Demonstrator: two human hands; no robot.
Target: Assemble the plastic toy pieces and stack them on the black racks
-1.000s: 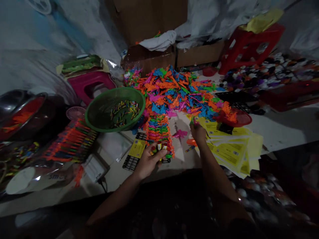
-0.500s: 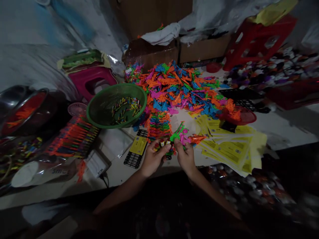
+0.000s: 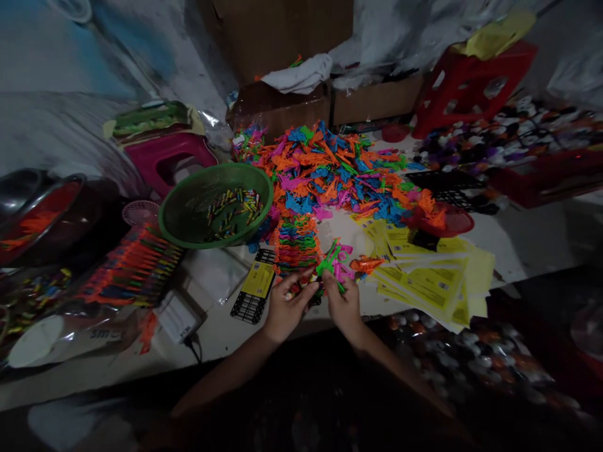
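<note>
My left hand (image 3: 288,309) is closed on small dark and coloured pieces, largely hidden by the fingers. Close beside it, my right hand (image 3: 345,307) pinches a green plastic piece (image 3: 328,262) between thumb and fingers. Pink plastic pieces (image 3: 343,269) lie just beyond the right fingertips, with an orange piece (image 3: 366,263) to their right. A row of stacked multicoloured pieces (image 3: 298,242) is in front of my left hand. Behind it spreads a large heap of bright plastic pieces (image 3: 330,163).
A green basin (image 3: 188,233) with small striped tubes stands at the left. Yellow printed sheets (image 3: 424,270) lie at the right. A black rack with a yellow card (image 3: 257,282) is left of my hands. Red stool (image 3: 471,88) at the back right.
The view has shifted slightly. My left fingers now cover more of the small pieces, and the green piece has tilted more upright at my right fingertips.
</note>
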